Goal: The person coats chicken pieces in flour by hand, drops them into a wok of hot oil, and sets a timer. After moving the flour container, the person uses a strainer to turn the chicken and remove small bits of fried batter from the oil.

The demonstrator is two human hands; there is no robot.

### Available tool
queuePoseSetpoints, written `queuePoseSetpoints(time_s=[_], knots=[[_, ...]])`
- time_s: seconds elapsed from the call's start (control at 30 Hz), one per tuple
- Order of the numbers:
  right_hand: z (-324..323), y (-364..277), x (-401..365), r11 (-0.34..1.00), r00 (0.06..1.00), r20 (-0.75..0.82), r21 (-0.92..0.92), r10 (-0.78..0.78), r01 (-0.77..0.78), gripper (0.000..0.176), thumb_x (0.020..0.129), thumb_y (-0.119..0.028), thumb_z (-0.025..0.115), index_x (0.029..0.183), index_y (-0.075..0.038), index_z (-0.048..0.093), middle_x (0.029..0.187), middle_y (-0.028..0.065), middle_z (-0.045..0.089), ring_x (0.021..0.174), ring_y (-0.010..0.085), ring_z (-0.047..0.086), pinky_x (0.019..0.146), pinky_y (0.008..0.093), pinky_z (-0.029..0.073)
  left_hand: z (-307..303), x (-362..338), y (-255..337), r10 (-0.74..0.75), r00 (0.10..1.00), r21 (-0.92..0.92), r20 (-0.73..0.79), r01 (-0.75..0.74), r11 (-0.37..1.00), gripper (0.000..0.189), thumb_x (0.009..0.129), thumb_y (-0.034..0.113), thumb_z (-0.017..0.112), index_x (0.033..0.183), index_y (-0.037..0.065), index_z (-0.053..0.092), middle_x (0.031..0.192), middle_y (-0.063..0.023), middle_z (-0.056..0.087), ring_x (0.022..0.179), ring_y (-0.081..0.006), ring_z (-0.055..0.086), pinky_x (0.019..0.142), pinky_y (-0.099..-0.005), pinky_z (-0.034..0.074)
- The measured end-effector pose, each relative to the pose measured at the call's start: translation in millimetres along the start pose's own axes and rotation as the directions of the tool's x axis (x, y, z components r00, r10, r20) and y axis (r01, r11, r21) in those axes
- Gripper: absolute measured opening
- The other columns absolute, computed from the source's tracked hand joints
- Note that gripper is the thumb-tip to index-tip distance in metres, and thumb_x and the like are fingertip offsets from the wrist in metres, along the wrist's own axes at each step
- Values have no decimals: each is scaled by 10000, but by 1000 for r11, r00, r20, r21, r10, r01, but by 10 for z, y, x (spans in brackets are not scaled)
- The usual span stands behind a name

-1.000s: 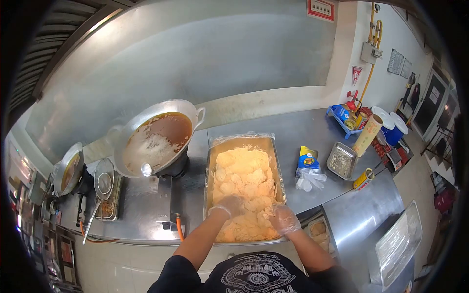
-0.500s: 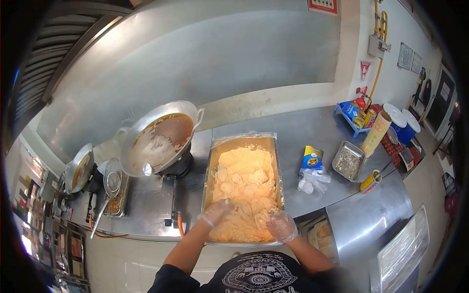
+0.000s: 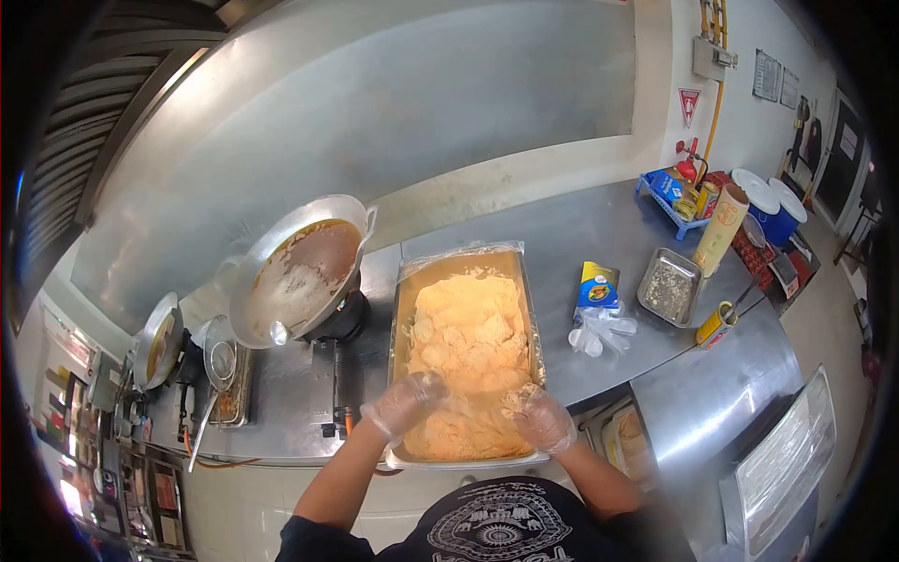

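Note:
A long metal pan point(image 3: 533, 323) lined with clear plastic holds yellowish flour-like powder point(image 3: 465, 298) with lumpy coated pieces point(image 3: 438, 354) half buried in it. My left hand point(image 3: 403, 405), in a clear plastic glove, is over the pan's left edge, its fingers loosely bent toward the powder. At the right edge is my right hand point(image 3: 543, 419), also gloved, with clumps of powder caked on its fingertips. Both hands look open, though powder partly hides the fingers. Between them lies a smooth ridge of powder.
Left of the pan, a wide wok point(image 3: 248, 304) of brown, foamy oil sits on a burner, near a strainer point(image 3: 221, 363) with a long handle. To the right are plastic gloves point(image 3: 601, 330), a small metal tray point(image 3: 670, 287), a yellow can point(image 3: 716, 326) and a blue rack point(image 3: 676, 221).
Both hands have lifted slightly and moved apart toward the pan's sides. The powder between them has shifted, covering some lumps. The camera view has tilted a little.

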State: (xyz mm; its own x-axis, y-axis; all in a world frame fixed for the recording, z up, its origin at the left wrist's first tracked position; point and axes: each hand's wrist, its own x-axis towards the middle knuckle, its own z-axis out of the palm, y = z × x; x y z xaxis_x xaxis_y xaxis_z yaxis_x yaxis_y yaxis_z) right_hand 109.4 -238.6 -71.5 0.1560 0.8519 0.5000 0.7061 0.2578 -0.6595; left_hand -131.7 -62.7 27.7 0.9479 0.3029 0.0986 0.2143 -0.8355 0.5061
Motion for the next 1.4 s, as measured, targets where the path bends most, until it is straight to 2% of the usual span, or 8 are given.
queuePoseSetpoints(time_s=[0.3, 0.4, 0.5, 0.6, 0.83, 1.03, 1.23, 1.4], knots=[[-102, -170, 157, 973, 980, 100, -172, 171, -152, 194, 791, -184, 661, 900, -24, 659, 887, 228, 631, 833, 422, 611, 734, 491, 508, 91, 394, 312, -255, 862, 89, 438, 241, 966, 320, 853, 249, 662, 1099, 47, 629, 998, -184, 638, 924, -385, 631, 828, -446, 500], [30, -65, 111, 969, 992, 43, -222, 118, -105, 199, 793, -211, 668, 856, -22, 660, 883, 228, 631, 835, 418, 617, 729, 496, 509, 494, 489, 10, -368, 864, 303, 345, 268, 914, 343, 852, 267, 657, 1113, 48, 619, 1076, -177, 645, 992, -384, 621, 854, -449, 499], [-7, -91, 148, 957, 982, 72, -246, 174, -152, 218, 800, -241, 670, 857, -31, 670, 892, 216, 642, 845, 405, 628, 735, 488, 520, 480, 430, 166, -244, 939, 400, 243, 132, 907, 370, 886, 242, 570, 1199, 49, 614, 1176, -154, 632, 1077, -354, 611, 882, -414, 507], [39, -54, 70, 922, 956, 84, -301, 280, -243, 233, 807, -261, 667, 865, -35, 677, 901, 200, 653, 857, 386, 639, 752, 474, 532, 702, 221, 232, -119, 958, 83, 259, 101, 991, 421, 867, 269, 627, 1232, 64, 586, 1261, -165, 596, 1133, -352, 586, 910, -434, 497], [165, 54, 2, 940, 986, -39, -297, 165, -169, 139, 793, -222, 678, 849, -99, 643, 806, 121, 641, 759, 357, 622, 654, 462, 510, 1038, 120, 239, -66, 934, 438, 352, -102, 893, 423, 850, 81, 514, 1269, 43, 562, 1113, -200, 647, 1002, -355, 656, 853, -456, 508], [137, 1, 50, 932, 992, -28, -340, 121, -124, 144, 791, -215, 680, 865, -95, 654, 816, 125, 646, 767, 357, 617, 671, 460, 513, 1021, 283, 238, -210, 844, 249, 493, 95, 964, 426, 862, 177, 561, 1262, 32, 565, 1019, -231, 667, 974, -391, 650, 832, -473, 500], [183, 59, -22, 904, 957, 11, -332, 289, -269, 163, 788, -235, 697, 854, -99, 636, 845, 140, 634, 819, 353, 621, 691, 455, 525, 1231, 43, 45, -236, 915, -124, 326, 289, 949, 525, 885, 342, 659, 1267, -6, 566, 1012, -228, 666, 943, -348, 650, 809, -431, 505], [290, 130, -67, 901, 967, -122, -353, 225, -254, 156, 774, -229, 715, 828, -115, 623, 831, 122, 630, 778, 356, 626, 662, 453, 528, 861, 38, 50, -486, 755, -610, 440, 648, 456, 396, 955, 340, 597, 1212, 37, 601, 1024, -78, 666, 933, -188, 626, 803, -335, 501]])
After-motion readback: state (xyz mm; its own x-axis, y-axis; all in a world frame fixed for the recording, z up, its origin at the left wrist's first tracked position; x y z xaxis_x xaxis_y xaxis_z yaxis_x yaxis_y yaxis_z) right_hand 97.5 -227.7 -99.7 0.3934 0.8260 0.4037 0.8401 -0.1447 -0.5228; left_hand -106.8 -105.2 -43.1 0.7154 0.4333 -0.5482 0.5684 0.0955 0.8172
